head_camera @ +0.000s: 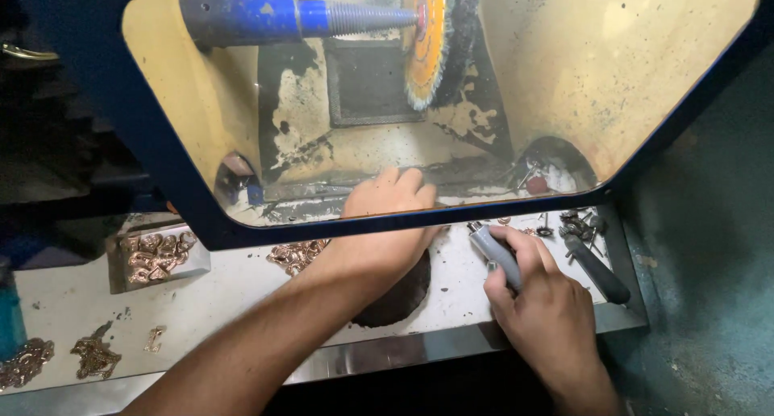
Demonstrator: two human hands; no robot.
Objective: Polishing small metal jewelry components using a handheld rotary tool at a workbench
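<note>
We see a short grey cylindrical metal-tipped tool [498, 253] lying slantwise in our right hand's [538, 303] closed fingers.

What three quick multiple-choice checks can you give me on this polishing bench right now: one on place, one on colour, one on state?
1. Where is the left hand?
A. Reaching in behind the clear guard
B. Resting on the small tray
C. On the dark-handled tool

2. What colour is the face of the brush wheel?
A. Green
B. Orange
C. White

3. What is the state of the right hand?
A. Open and flat
B. Out of view
C. Closed around a grey cylindrical tool

Answers:
1 A, its fingers show through the guard window.
2 B, the disc face is orange with dark bristles at the rim.
3 C, the fingers wrap the grey handle.
</note>
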